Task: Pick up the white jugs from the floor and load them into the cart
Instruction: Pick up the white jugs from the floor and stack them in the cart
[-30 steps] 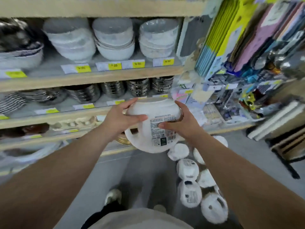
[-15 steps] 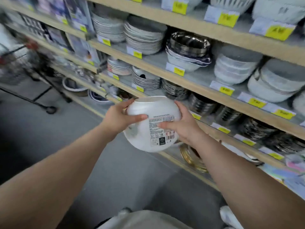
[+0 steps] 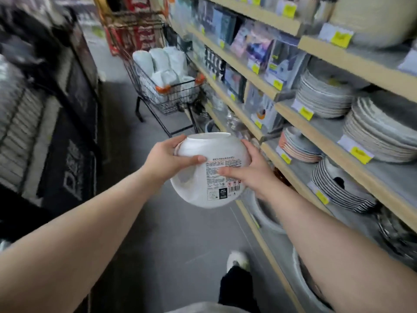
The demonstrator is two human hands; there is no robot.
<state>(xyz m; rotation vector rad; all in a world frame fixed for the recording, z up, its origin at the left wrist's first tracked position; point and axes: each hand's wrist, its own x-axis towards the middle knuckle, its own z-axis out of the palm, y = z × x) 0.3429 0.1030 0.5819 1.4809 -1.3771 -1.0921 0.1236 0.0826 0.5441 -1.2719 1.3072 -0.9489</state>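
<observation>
I hold one white jug point(image 3: 198, 177) in front of me at chest height, its label and barcode turned toward me. My left hand point(image 3: 164, 160) grips its left side with the thumb across the front. My right hand point(image 3: 246, 175) grips the right side, thumb on the label. Ahead, further down the aisle, stands a black wire cart point(image 3: 171, 98) with orange corner caps. Several white jugs point(image 3: 162, 62) are stacked inside it. The jugs on the floor are out of view.
Wooden shelves point(image 3: 293, 114) with stacked plates point(image 3: 325, 93) and packaged goods line the right side. Dark rugs point(image 3: 74, 168) and racks fill the left side. A grey floor aisle point(image 3: 180, 233) runs between them to the cart. My shoe point(image 3: 237, 260) is below.
My view has swung left from the shelf of bowls and the jugs on the floor to face down the aisle; the cart is now ahead. Both hands keep the same hold on the jug.
</observation>
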